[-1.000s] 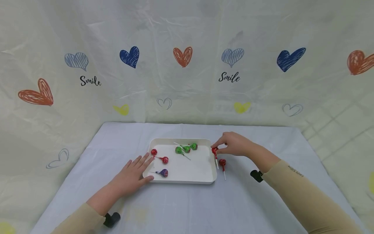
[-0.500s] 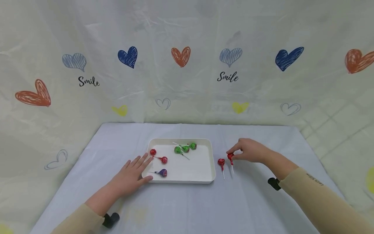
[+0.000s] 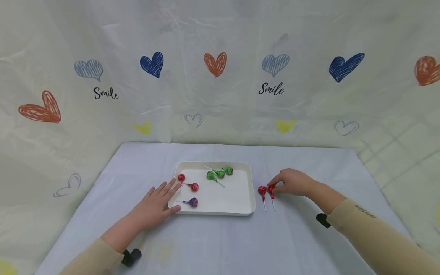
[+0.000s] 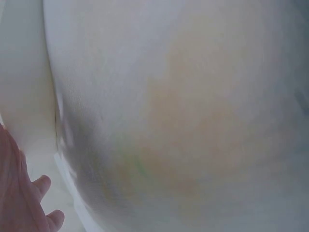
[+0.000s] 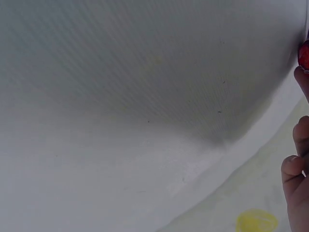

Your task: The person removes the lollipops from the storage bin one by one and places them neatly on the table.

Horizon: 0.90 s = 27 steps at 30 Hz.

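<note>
Right of the white tray [image 3: 227, 199], the head view shows 2 red lollipops [image 3: 262, 190] with their sticks; the right-wrist view, only 1 red head [image 5: 303, 57]. The right hand [image 3: 295, 182] pinches the outer lollipop [image 3: 270, 190] by its head; the left hand [image 3: 154, 206] lies spread at the tray's left rim.

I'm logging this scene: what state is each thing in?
Tray: right side up, partly filled
Green lollipops: wrapped, bunched in the tray
Purple lollipop: wrapped, lying in the tray
Red lollipops: wrapped, two in the tray, two beside it
Left hand: fingers spread, at the tray
Right hand: pinching the rightmost red lollipop
Tablecloth: spread out
</note>
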{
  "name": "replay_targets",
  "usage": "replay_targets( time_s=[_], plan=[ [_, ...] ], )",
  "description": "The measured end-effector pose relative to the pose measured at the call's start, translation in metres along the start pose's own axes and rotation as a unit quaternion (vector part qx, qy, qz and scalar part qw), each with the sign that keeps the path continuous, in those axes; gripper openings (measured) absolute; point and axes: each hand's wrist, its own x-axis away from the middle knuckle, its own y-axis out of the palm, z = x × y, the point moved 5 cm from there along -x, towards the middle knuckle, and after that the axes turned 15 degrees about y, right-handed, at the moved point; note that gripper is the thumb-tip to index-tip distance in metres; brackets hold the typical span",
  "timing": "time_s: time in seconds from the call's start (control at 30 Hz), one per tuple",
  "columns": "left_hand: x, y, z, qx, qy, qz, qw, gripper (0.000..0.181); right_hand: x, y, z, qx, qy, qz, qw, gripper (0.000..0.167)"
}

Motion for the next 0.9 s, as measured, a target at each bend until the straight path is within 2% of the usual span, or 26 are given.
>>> replay_targets(
  time_s=[0.43,0.7,0.9],
  plan=[
    [0.001,-0.005,0.005,-0.004,0.003,-0.003,1.0,0.083,-0.002,0.005,0.002,-0.024,-0.015,0.001,0.9996,0.026],
    [0.002,-0.005,0.004,-0.004,0.006,-0.003,1.0,0.083,0.001,-0.013,-0.002,-0.03,-0.012,0.019,0.9993,0.032],
    [0.001,-0.004,0.003,-0.003,0.003,-0.003,1.0,0.084,-0.001,-0.025,-0.008,-0.034,-0.007,0.015,0.9993,0.034]
  ],
)
